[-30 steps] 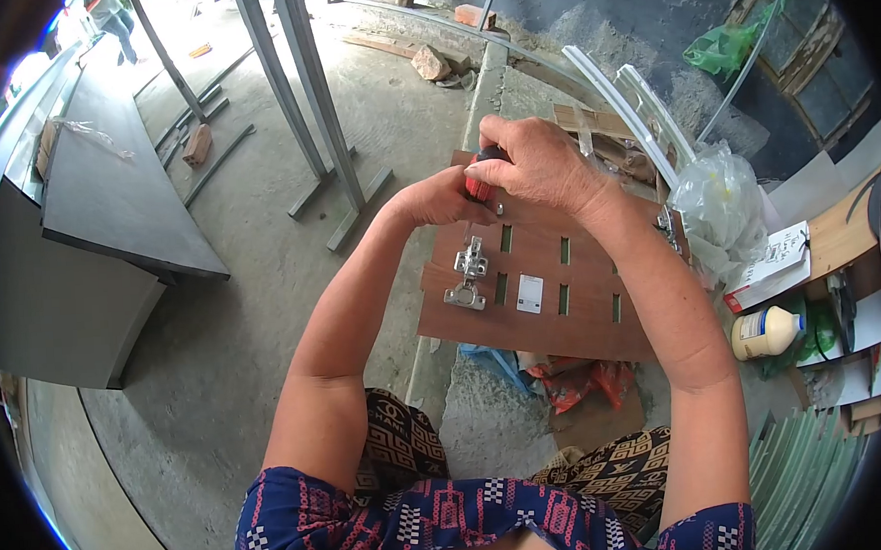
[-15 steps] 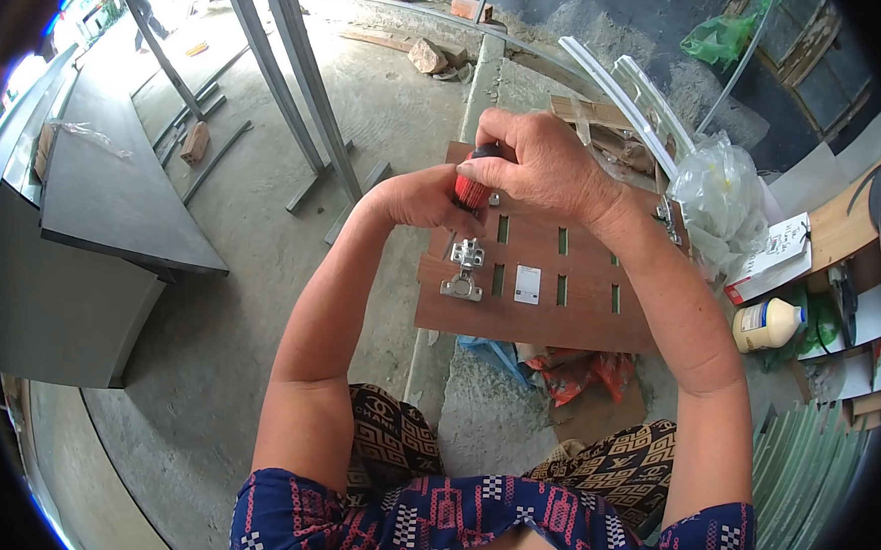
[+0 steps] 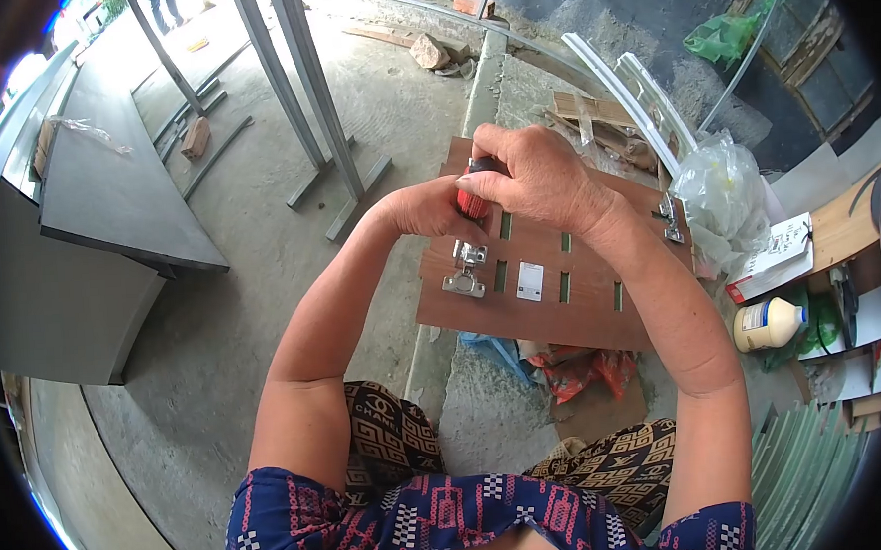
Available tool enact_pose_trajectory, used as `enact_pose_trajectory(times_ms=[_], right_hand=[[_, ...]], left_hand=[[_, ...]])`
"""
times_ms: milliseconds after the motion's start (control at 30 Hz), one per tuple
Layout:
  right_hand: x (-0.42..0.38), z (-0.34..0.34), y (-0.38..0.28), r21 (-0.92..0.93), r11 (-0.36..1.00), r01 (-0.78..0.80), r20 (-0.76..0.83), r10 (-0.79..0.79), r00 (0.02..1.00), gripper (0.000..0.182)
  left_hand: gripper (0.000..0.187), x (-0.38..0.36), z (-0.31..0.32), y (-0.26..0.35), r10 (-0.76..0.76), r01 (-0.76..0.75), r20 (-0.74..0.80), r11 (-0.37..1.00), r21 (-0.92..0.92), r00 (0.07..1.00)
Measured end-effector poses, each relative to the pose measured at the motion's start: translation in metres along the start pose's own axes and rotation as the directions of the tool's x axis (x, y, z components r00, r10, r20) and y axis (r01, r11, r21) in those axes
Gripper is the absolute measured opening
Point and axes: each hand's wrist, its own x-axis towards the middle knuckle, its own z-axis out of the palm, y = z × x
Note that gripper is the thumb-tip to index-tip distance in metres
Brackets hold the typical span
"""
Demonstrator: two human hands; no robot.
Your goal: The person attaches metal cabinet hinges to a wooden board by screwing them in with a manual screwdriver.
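My left hand (image 3: 425, 207) is closed around the lower part of a screwdriver (image 3: 473, 204) with a red and black handle. My right hand (image 3: 540, 177) grips the top of that handle, fingers curled over its black end. Beneath my hands lies a brown slotted wooden panel (image 3: 587, 312). A metal cabinet hinge (image 3: 465, 282) sits near the panel's left edge, just below the screwdriver. The tool's tip is hidden by my left hand. Another hinge (image 3: 671, 221) is at the panel's right edge. A white label (image 3: 530, 281) lies on the panel between slots.
Grey metal posts (image 3: 317, 112) stand ahead on the left, near a dark board (image 3: 107, 183). To the right are a clear plastic bag (image 3: 720, 186), a white box (image 3: 773, 256) and a cream-coloured bottle (image 3: 768, 324). Red plastic (image 3: 590, 372) shows under the panel's near edge.
My right hand and the screwdriver have dropped slightly toward the left hinge. My left hand has shifted a little lower. The panel appears slightly shifted in view.
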Motion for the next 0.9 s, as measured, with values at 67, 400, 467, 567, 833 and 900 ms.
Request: enact_pose_trajectory(times_ms=[67,400,467,567,833,900], right_hand=[[0.0,-0.001,-0.002,0.02,1.0,0.023,0.027,-0.024,0.999,0.02],[0.002,-0.009,0.0,0.053,0.997,0.056,0.101,-0.061,0.993,0.02],[0.004,-0.009,-0.001,0.013,0.997,0.07,0.087,-0.071,0.994,0.024],[0.005,-0.011,-0.001,-0.074,0.993,0.094,0.075,-0.088,0.993,0.028],[0.003,-0.01,0.0,-0.025,0.966,0.257,-0.039,-0.258,0.965,0.027],[0.003,-0.016,0.0,-0.021,0.973,0.229,0.069,-0.228,0.971,0.024]], left_hand=[[0.024,-0.001,-0.001,0.0,-0.034,0.034,-0.008,0.999,0.001,0.999],[0.028,-0.002,-0.001,0.004,-0.027,0.026,0.032,0.999,0.024,0.999],[0.027,-0.004,-0.001,0.007,-0.037,0.036,0.023,0.999,0.035,0.999],[0.027,-0.003,-0.001,0.005,-0.051,0.049,0.038,0.998,0.051,0.998],[0.025,0.001,-0.003,-0.003,0.01,-0.015,0.048,0.995,0.096,0.999],[0.025,0.001,-0.004,-0.005,0.022,-0.023,0.075,1.0,0.011,0.997]])
